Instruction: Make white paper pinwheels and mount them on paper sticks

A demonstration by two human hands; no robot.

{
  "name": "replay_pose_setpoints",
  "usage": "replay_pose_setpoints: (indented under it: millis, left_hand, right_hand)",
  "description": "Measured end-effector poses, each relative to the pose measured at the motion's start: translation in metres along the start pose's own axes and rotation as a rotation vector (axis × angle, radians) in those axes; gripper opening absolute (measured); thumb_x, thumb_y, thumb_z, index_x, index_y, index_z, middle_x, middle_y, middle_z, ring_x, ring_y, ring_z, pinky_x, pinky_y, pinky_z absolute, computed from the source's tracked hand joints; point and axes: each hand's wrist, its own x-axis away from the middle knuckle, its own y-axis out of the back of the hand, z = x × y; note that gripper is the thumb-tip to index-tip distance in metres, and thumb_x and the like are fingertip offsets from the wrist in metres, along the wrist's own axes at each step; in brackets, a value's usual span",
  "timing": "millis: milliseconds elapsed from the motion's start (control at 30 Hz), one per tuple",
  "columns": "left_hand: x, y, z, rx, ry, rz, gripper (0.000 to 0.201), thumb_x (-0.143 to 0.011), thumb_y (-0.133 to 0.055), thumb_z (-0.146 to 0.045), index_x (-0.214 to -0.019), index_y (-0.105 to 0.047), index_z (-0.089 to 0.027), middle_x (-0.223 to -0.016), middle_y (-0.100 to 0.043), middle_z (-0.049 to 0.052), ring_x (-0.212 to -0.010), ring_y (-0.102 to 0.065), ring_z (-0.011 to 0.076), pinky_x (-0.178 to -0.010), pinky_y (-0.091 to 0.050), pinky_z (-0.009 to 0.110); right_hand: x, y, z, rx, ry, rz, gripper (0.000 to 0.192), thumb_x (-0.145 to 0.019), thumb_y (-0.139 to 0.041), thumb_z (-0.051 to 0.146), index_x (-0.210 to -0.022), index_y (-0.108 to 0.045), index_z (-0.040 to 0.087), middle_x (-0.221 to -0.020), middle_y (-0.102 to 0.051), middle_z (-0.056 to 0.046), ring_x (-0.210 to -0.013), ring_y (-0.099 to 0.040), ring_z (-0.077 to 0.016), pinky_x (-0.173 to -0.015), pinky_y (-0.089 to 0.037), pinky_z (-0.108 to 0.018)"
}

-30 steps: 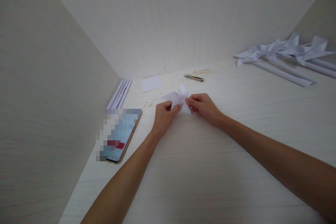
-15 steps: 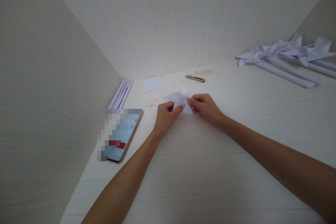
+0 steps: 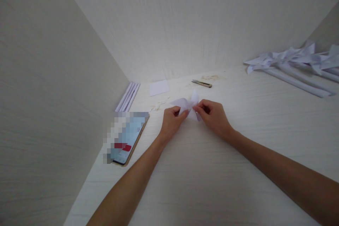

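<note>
The left hand (image 3: 171, 123) and right hand (image 3: 215, 117) pinch a small white folded paper pinwheel head (image 3: 187, 105) between fingertips, just above the pale wood-grain tabletop (image 3: 212, 176). Thin paper (soft at the folds) could tear or spring open if either pinch slips or pulls sideways

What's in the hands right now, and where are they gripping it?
Both hands, left hand and right hand, pinch a folded white paper piece near its middle; its flaps stick out.
</note>
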Motion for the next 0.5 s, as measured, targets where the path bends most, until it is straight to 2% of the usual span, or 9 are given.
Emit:
replay_pose_setpoints:
  millis: [100, 167, 367, 500]
  left_hand:
    - [0.0004, 0.0005, -0.001, -0.021, -0.012, -0.011, 0.025, -0.064, -0.053, -0.029, -0.046, -0.042, -0.016, -0.047, -0.033, -0.006, -0.045, -0.027, 0.0056, -0.043, -0.021, 0.021]
    - [0.0008, 0.0007, -0.0019, -0.029, -0.017, -0.014, 0.026, -0.064, -0.053, -0.029, -0.045, -0.04, -0.016, -0.046, -0.032, -0.007, -0.045, -0.026, 0.0055, -0.043, -0.02, 0.021]
    - [0.002, 0.0006, -0.0041, -0.05, -0.011, -0.029, 0.028, -0.065, -0.053, -0.028, -0.045, -0.038, -0.017, -0.045, -0.031, -0.007, -0.045, -0.026, 0.0058, -0.042, -0.019, 0.022]
    - [0.0022, 0.0002, -0.0048, -0.06, -0.025, -0.023, 0.028, -0.065, -0.053, -0.028, -0.044, -0.036, -0.017, -0.046, -0.029, -0.007, -0.045, -0.024, 0.0058, -0.043, -0.019, 0.022]
  right_hand:
    - [0.0037, 0.0007, 0.0031, 0.14, 0.131, -0.032, 0.02, -0.071, -0.051, 0.024, -0.054, -0.049, 0.016, -0.05, -0.047, 0.002, -0.047, -0.038, -0.0086, -0.047, -0.029, -0.022]
    - [0.0046, -0.0003, 0.0039, 0.199, 0.161, -0.041, 0.02, -0.072, -0.05, 0.024, -0.053, -0.048, 0.016, -0.051, -0.047, 0.001, -0.048, -0.039, -0.0092, -0.048, -0.028, -0.023]
    - [0.001, -0.0052, 0.0044, 0.073, -0.111, 0.017, 0.027, -0.072, -0.044, 0.027, -0.047, -0.046, 0.017, -0.045, -0.045, 0.002, -0.045, -0.038, -0.0099, -0.046, -0.027, -0.024]
    - [0.0004, -0.0055, 0.003, -0.013, -0.163, -0.01, 0.026, -0.069, -0.047, 0.03, -0.048, -0.047, 0.017, -0.045, -0.044, 0.002, -0.045, -0.038, -0.0099, -0.045, -0.028, -0.024]
